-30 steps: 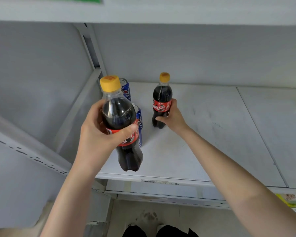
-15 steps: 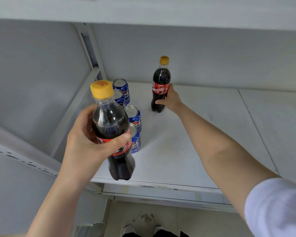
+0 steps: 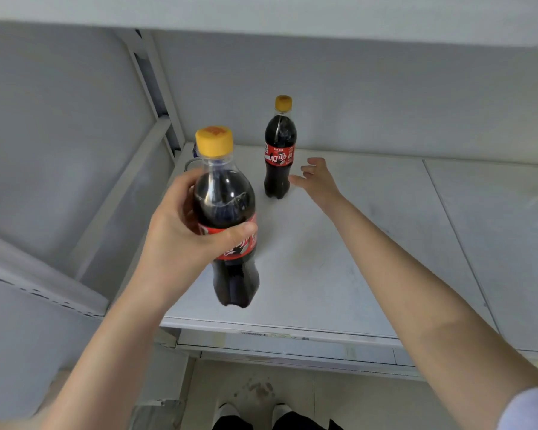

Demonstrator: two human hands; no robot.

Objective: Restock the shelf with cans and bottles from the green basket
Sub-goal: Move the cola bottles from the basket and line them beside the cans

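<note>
Shelf (image 3: 370,243), seemingly scuffed, bears one bottle (image 3: 279,156) beside spread right fingers (image 3: 316,164); left fingers (image 3: 230,232) grip a second bottle (image 3: 227,197).

Behind held bottle (image 3: 227,218): cans (image 3: 189,164), mostly hidden

Both bottles are alike: clear plastic, dark cola, a red label and a yellow cap. The standing bottle (image 3: 279,156) is upright on the shelf (image 3: 339,259), near its back edge. The held bottle (image 3: 227,218) is roughly upright above the shelf's front left part, and the left hand (image 3: 180,240) grips it around the label. Behind it, by the back left corner, only a can (image 3: 190,164) rim and some blue show.
</note>
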